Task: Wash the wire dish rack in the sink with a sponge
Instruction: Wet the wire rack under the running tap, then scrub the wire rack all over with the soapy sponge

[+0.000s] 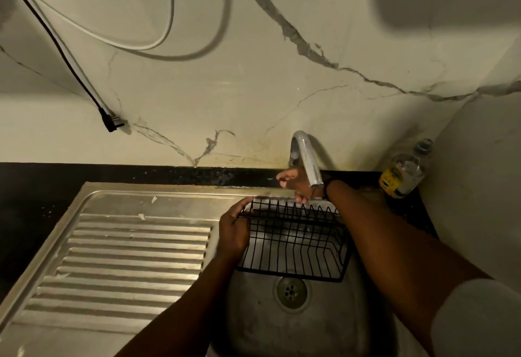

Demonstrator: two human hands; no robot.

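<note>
A black wire dish rack [293, 239] sits tilted in the steel sink bowl [262, 314], above the drain [291, 290]. My left hand [234, 232] grips the rack's left rim, fingers curled over the top wire. My right hand [296, 184] reaches behind the rack to the back of the sink, under the chrome tap spout [308, 159], fingers loosely spread and holding nothing that I can see. No sponge is in view.
A ribbed steel drainboard [127, 258] lies left of the bowl on a black counter [33, 201]. A clear bottle with a yellow label [403, 173] stands in the right corner. Cables [84, 80] hang on the marble-patterned wall.
</note>
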